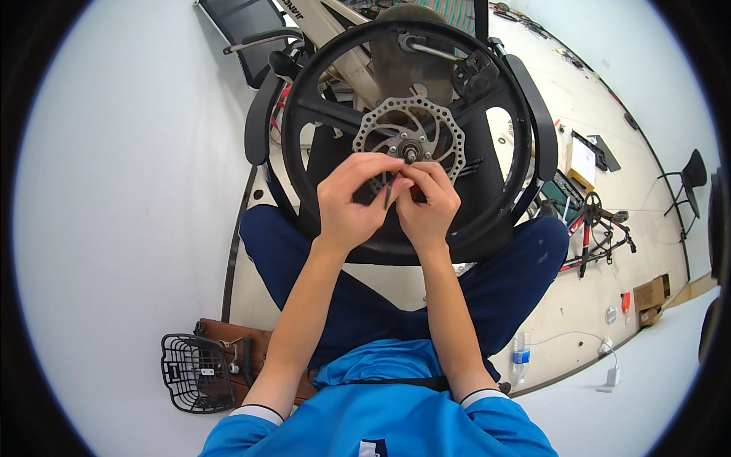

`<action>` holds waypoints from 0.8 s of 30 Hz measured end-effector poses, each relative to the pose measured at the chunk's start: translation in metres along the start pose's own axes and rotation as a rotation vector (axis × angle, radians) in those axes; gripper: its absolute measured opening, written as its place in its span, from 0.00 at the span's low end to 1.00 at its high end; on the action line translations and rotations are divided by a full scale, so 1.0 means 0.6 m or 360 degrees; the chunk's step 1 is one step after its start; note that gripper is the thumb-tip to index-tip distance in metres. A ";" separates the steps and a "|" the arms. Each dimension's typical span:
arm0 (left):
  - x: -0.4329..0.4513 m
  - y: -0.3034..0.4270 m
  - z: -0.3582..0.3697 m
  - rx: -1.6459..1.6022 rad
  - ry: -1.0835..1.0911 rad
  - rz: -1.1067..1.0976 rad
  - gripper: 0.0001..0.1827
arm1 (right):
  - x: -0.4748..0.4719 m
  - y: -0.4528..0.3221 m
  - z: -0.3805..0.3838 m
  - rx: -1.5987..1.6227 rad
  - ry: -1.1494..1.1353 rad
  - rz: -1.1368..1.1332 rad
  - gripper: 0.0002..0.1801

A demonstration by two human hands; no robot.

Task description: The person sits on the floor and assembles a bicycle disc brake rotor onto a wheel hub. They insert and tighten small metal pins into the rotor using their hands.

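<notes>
A black spoked bicycle wheel [297,165] lies flat across a black office chair before me, its perforated disc brake rotor [371,117] facing up. The threaded axle [410,153] stands up at the hub. Just below the axle, my left hand [357,194] pinches a thin dark piece [389,193], too small to identify. My right hand [427,200] meets it, thumb and fingertips closed together at the same spot; whether they grip the piece too is hidden. Several slim dark tools [473,167] lie on the seat right of the rotor.
The chair's armrests [257,123] flank the wheel. Beyond it is a bicycle frame [348,63] with a pedal [477,74]. A red and black bicycle frame [588,234], a plastic bottle [521,357] and a cardboard box [651,294] are on the right floor. A black wire basket [197,374] is lower left.
</notes>
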State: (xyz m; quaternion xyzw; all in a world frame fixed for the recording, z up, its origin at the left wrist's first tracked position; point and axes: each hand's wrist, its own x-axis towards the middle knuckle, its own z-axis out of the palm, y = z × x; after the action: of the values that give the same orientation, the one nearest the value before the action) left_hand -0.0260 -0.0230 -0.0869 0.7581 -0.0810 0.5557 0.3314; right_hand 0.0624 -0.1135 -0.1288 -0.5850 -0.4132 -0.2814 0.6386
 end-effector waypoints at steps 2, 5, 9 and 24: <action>-0.005 0.003 -0.009 0.0004 -0.0146 0.0009 0.13 | -0.003 -0.004 -0.001 0.0036 -0.0051 0.0040 0.13; -0.009 -0.012 -0.011 0.0039 -0.0180 0.0074 0.11 | 0.002 -0.002 -0.004 -0.0026 -0.0127 0.0010 0.13; -0.010 -0.022 -0.005 -0.0105 0.0012 -0.0008 0.10 | 0.005 -0.008 0.000 -0.0019 -0.0117 0.0112 0.15; 0.000 -0.008 -0.004 -0.0010 -0.0035 -0.0028 0.07 | 0.004 -0.006 -0.002 -0.0102 -0.0094 0.0071 0.12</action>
State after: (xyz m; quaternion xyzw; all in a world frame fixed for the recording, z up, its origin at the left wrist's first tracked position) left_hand -0.0255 -0.0180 -0.0888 0.7639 -0.0798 0.5441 0.3377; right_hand 0.0606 -0.1152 -0.1248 -0.6223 -0.4096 -0.2628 0.6132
